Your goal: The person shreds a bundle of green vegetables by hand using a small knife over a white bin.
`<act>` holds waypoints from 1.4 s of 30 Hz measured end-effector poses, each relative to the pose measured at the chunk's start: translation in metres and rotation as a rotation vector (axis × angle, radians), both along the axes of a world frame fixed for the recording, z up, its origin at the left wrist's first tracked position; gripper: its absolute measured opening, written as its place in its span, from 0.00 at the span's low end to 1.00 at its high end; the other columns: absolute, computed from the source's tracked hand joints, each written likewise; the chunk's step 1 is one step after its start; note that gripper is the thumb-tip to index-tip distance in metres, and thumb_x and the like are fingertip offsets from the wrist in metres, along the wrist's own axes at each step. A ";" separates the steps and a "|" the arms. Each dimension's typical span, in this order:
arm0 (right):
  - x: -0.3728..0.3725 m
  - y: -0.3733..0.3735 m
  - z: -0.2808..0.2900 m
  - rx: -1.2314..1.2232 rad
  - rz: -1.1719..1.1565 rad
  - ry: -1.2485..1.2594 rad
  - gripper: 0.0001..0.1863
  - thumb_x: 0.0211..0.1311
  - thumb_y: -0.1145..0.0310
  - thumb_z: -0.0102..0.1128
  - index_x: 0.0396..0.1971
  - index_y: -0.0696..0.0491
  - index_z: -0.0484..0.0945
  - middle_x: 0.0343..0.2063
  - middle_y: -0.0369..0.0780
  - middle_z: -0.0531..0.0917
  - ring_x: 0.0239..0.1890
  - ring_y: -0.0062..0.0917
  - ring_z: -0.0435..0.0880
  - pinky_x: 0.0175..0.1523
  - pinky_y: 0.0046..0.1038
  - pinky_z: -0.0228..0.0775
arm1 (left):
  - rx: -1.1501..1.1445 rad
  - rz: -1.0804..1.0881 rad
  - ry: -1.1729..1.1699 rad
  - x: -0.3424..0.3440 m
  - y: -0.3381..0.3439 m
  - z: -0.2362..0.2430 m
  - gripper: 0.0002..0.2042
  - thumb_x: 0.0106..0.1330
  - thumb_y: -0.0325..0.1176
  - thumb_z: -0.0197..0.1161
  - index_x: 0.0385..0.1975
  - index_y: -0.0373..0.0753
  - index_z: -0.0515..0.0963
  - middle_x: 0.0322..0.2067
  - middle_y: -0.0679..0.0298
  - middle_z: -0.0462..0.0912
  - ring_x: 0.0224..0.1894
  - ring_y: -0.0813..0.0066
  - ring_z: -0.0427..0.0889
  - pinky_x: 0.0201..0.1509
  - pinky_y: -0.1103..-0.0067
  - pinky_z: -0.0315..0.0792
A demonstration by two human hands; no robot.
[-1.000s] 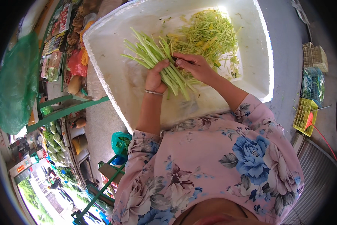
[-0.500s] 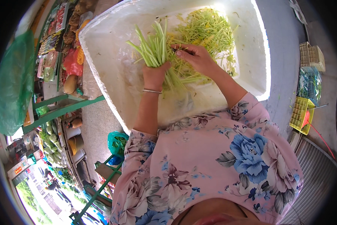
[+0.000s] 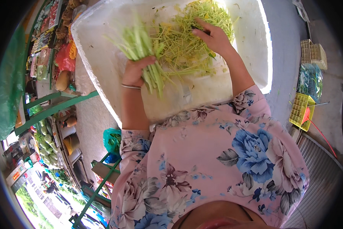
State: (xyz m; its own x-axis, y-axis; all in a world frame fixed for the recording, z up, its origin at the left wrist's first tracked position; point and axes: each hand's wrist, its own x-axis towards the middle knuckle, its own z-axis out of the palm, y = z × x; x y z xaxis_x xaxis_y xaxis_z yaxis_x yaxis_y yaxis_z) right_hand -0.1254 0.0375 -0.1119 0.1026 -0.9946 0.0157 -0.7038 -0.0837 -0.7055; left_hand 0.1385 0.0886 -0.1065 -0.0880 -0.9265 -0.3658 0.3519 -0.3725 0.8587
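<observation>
My left hand (image 3: 136, 71) is wrapped round a bunch of pale green vegetable stalks (image 3: 153, 76), with a metal bangle at the wrist. The bunch stands out on both sides of the fist, and its upper end is smeared by motion. Up and to the right, my right hand (image 3: 216, 39) hovers at a heap of yellow-green stem trimmings (image 3: 179, 51). Its thumb and forefinger are drawn together near a small dark thing (image 3: 196, 27) that I cannot name. Both hands are over a big white foam box (image 3: 102, 42), where the loose trimmings lie.
A green metal frame (image 3: 60, 100) and goods shelves stand on the left. Beside the box's lower left corner is a green bag (image 3: 112, 140) with leaves in it. Over on the right are a yellow crate (image 3: 302, 111), a blue basket (image 3: 310, 82) and a beige crate (image 3: 313, 54).
My left hand has swung left with the bunch, away from my right hand. My right hand has moved up and right toward the trimmings heap. The whole view has shifted a little.
</observation>
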 end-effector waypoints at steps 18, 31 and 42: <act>-0.004 -0.004 -0.009 0.569 0.363 -0.361 0.14 0.49 0.64 0.65 0.32 0.58 0.78 0.22 0.35 0.80 0.20 0.16 0.71 0.23 0.19 0.61 | -0.322 0.011 0.587 0.023 0.007 0.000 0.15 0.53 0.30 0.57 0.42 0.37 0.70 0.36 0.60 0.76 0.42 0.61 0.76 0.58 0.56 0.62; 0.000 -0.003 -0.004 0.740 0.184 -0.807 0.11 0.51 0.63 0.66 0.28 0.53 0.76 0.19 0.32 0.78 0.12 0.08 0.63 0.16 0.12 0.49 | -0.190 -0.092 0.500 -0.003 0.004 0.010 0.26 0.56 0.32 0.55 0.54 0.27 0.61 0.52 0.47 0.70 0.44 0.63 0.77 0.46 0.71 0.75; 0.010 0.003 -0.017 1.047 0.340 -1.085 0.10 0.57 0.64 0.59 0.24 0.55 0.74 0.17 0.35 0.74 0.14 0.11 0.63 0.15 0.15 0.48 | -0.055 -0.138 0.029 -0.022 0.004 -0.009 0.21 0.48 0.16 0.63 0.45 0.33 0.72 0.40 0.60 0.79 0.40 0.71 0.79 0.45 0.78 0.74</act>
State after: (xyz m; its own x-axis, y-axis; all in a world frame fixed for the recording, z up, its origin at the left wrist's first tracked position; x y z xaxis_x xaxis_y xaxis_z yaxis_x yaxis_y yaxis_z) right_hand -0.1158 0.0402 -0.1291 0.7193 -0.5412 -0.4356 0.1177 0.7129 -0.6913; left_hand 0.1168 0.0922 -0.1151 -0.2255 -0.9234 -0.3106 0.3255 -0.3719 0.8693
